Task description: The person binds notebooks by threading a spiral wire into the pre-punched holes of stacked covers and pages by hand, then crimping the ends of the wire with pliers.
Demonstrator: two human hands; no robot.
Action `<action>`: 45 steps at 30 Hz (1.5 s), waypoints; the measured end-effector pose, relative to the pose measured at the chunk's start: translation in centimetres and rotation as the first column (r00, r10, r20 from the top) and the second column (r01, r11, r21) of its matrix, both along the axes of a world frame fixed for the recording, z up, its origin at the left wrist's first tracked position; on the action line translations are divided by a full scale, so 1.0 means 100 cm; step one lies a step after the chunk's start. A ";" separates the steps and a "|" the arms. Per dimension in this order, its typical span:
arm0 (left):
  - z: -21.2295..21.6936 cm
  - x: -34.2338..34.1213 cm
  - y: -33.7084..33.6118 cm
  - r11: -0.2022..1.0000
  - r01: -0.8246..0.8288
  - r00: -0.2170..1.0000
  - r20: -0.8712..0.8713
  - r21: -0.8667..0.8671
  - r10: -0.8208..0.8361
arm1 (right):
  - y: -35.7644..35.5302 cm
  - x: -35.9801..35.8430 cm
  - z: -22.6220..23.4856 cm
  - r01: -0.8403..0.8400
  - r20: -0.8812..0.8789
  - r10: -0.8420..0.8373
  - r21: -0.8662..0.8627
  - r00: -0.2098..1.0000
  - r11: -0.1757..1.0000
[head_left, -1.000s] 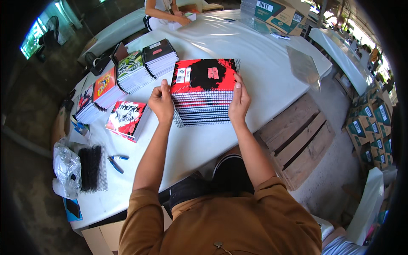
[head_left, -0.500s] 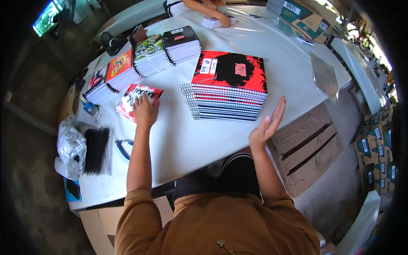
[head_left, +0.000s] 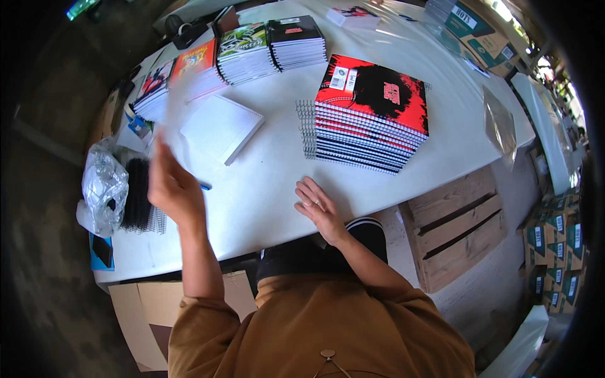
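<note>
On white table (head_left: 252,214) | apparently pinching blurred sheet (head_left: 177,103) in left hand (head_left: 176,192), left of notebook stack (head_left: 375,113) | right hand (head_left: 320,211) half-open, empty, nearside of stack | page block (head_left: 222,128) left of stack: now coverless, pages exposed

White table: we see its pale, shiny cover (head_left: 252,211) spread left of and beyond the right hand (head_left: 320,211);
Floor: we have grey ground (head_left: 467,296) right of that hand, dark mottled ground (head_left: 50,239) left of the left hand (head_left: 176,192);
Pallet: we see slatted wood (head_left: 469,249) right of the right hand;
Side table: we spot another pale top (head_left: 545,126) farther right and beyond;
Light: we get bright glare (head_left: 502,9) beyond the right hand, a turquoise glow (head_left: 79,9) beyond the left.
</note>
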State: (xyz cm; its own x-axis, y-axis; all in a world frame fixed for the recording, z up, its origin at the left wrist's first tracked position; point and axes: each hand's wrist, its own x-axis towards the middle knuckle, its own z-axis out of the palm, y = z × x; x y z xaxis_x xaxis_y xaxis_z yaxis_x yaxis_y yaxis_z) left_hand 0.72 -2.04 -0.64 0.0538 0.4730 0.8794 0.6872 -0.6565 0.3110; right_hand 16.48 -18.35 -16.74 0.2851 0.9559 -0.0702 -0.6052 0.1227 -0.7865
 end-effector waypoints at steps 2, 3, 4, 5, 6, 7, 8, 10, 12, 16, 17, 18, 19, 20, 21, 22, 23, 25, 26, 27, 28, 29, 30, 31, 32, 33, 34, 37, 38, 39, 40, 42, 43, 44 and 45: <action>0.020 0.010 0.019 0.991 0.028 0.999 0.038 0.129 -0.033 | 0.000 -0.002 0.000 -0.019 0.068 0.017 0.029 0.998 0.999; 0.019 0.014 0.031 0.983 0.103 0.994 0.025 0.154 -0.108 | -0.001 -0.005 0.003 -0.014 0.133 0.008 0.046 0.991 0.999; 0.010 0.020 0.036 0.996 0.069 0.992 -0.099 -0.051 -0.074 | -0.002 -0.007 0.004 -0.006 0.198 -0.007 0.063 0.980 0.998; -0.010 0.031 0.043 0.968 0.019 0.971 -0.226 -0.252 -0.078 | -0.002 -0.007 0.001 0.009 0.194 -0.020 0.061 0.981 0.998; -0.036 0.028 0.054 0.936 0.043 0.920 -0.352 -0.350 -0.174 | -0.001 -0.010 0.001 0.015 0.222 -0.031 0.074 0.975 0.997; -0.068 0.022 0.065 0.892 0.041 0.845 -0.461 -0.450 -0.271 | 0.000 -0.016 0.000 0.016 0.246 -0.037 0.083 0.969 0.996; -0.105 0.016 0.071 0.973 -0.009 0.826 -0.551 -0.229 -0.123 | 0.000 -0.021 0.000 0.010 0.232 -0.029 0.083 0.972 0.996; -0.129 0.019 0.076 0.964 -0.031 0.784 -0.605 -0.263 -0.140 | -0.003 -0.019 0.001 0.015 0.313 -0.036 0.070 0.949 0.997; -0.092 0.038 0.064 0.830 -0.109 0.748 -0.595 -0.548 -0.294 | -0.009 -0.012 0.000 0.038 0.312 -0.045 0.028 0.949 0.999; -0.075 0.024 0.083 0.745 -0.087 0.765 -0.523 -0.661 -0.376 | -0.008 -0.015 0.003 0.000 0.354 -0.014 0.039 0.935 0.999; -0.071 0.023 0.087 0.677 -0.107 0.752 -0.505 -0.728 -0.423 | -0.008 -0.015 0.003 0.004 0.341 -0.019 0.046 0.940 0.999; -0.071 0.020 0.095 0.674 -0.076 0.732 -0.500 -0.735 -0.463 | -0.008 -0.014 0.004 0.000 0.346 -0.014 0.039 0.938 0.999; -0.071 0.016 0.104 0.679 -0.083 0.723 -0.513 -0.730 -0.463 | -0.007 -0.015 0.004 -0.003 0.351 -0.008 0.033 0.936 0.999; -0.071 0.014 0.111 0.598 -0.031 0.723 -0.431 -0.801 -0.540 | -0.007 -0.015 0.002 0.000 0.342 -0.012 0.034 0.940 0.999; -0.071 0.011 0.118 0.509 0.019 0.718 -0.342 -0.861 -0.606 | -0.006 -0.015 0.001 -0.003 0.346 -0.013 0.044 0.938 0.999; -0.071 0.007 0.124 0.382 0.079 0.736 -0.204 -0.921 -0.646 | -0.005 -0.017 0.001 -0.007 0.349 -0.013 0.056 0.937 0.998; -0.070 0.006 0.126 0.382 0.079 0.733 -0.206 -0.921 -0.648 | -0.005 -0.016 0.002 -0.004 0.347 -0.016 0.056 0.938 0.998; -0.067 0.002 0.128 0.418 0.077 0.724 -0.237 -0.905 -0.648 | -0.004 -0.016 0.005 -0.021 0.347 0.003 0.047 0.938 0.999; -0.066 0.005 0.124 0.419 0.081 0.722 -0.237 -0.904 -0.650 | -0.004 -0.014 0.002 -0.017 0.348 -0.002 0.050 0.937 0.999; -0.067 0.010 0.111 0.650 0.075 0.725 -0.407 -0.756 -0.556 | -0.004 -0.012 -0.004 -0.015 0.339 -0.003 0.049 0.941 0.999; -0.068 0.014 0.095 0.832 0.069 0.728 -0.543 -0.550 -0.419 | -0.004 -0.010 -0.008 -0.013 0.330 -0.004 0.049 0.944 0.999; -0.062 0.026 0.055 0.911 0.002 0.744 -0.608 -0.413 -0.278 | -0.002 -0.001 -0.005 0.010 0.338 -0.027 0.052 0.941 0.999; -0.063 0.021 0.026 0.939 0.037 0.755 -0.605 -0.342 -0.251 | -0.001 0.002 0.001 -0.009 0.159 0.002 0.044 0.987 0.999; -0.069 0.016 -0.007 0.921 0.023 0.712 -0.641 -0.388 -0.287 | -0.004 0.002 0.000 -0.029 -0.034 0.030 0.020 0.999 0.999; -0.083 0.016 -0.044 0.876 0.126 0.689 -0.594 -0.466 -0.415 | -0.004 0.004 -0.006 0.001 -0.189 0.012 0.071 0.982 0.997; -0.090 0.015 -0.079 0.825 0.208 0.664 -0.544 -0.526 -0.514 | -0.001 0.003 -0.004 0.008 -0.302 0.031 0.127 0.953 0.992; -0.101 0.017 -0.107 0.807 0.255 0.679 -0.496 -0.532 -0.541 | 0.002 0.000 0.005 0.060 -0.320 -0.032 0.076 0.947 0.995; -0.108 0.014 -0.117 0.726 0.336 0.759 -0.284 -0.600 -0.586 | 0.009 -0.001 0.001 0.211 -0.218 -0.220 -0.064 0.951 0.975; -0.107 0.007 -0.111 0.662 0.362 0.811 -0.128 -0.657 -0.571 | 0.010 0.003 0.002 0.257 -0.043 -0.258 -0.029 0.965 0.966; -0.111 -0.002 -0.095 0.716 0.344 0.872 -0.076 -0.607 -0.484 | 0.011 0.007 0.006 0.295 0.135 -0.295 0.021 0.946 0.955; -0.113 -0.014 -0.074 0.744 0.340 0.918 0.033 -0.575 -0.394 | 0.008 0.010 0.027 0.313 0.211 -0.320 0.067 0.924 0.947; -0.088 -0.025 -0.044 0.683 0.477 0.877 0.348 -0.553 -0.330 | -0.006 0.024 0.057 0.174 0.404 -0.218 0.142 0.889 0.974; -0.086 -0.030 -0.033 0.610 0.616 0.769 0.548 -0.499 -0.328 | -0.011 0.029 0.066 0.101 0.495 -0.173 0.168 0.851 0.981; -0.084 -0.031 -0.028 0.433 0.698 0.713 0.613 -0.571 -0.340 | -0.011 0.031 0.071 0.129 0.462 -0.224 0.229 0.858 0.965; -0.082 -0.030 -0.026 0.234 0.755 0.654 0.677 -0.613 -0.338 | -0.009 0.033 0.073 0.136 0.469 -0.232 0.230 0.852 0.964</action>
State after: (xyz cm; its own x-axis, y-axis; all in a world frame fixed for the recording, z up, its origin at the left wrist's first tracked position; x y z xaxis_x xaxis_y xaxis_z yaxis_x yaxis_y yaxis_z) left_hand -2.29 -4.63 -8.88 0.4351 0.8942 0.1053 -0.0310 -0.1020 0.9943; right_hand 19.74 -19.28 -9.43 0.4087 0.8642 0.2934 -0.1015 0.3625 -0.9264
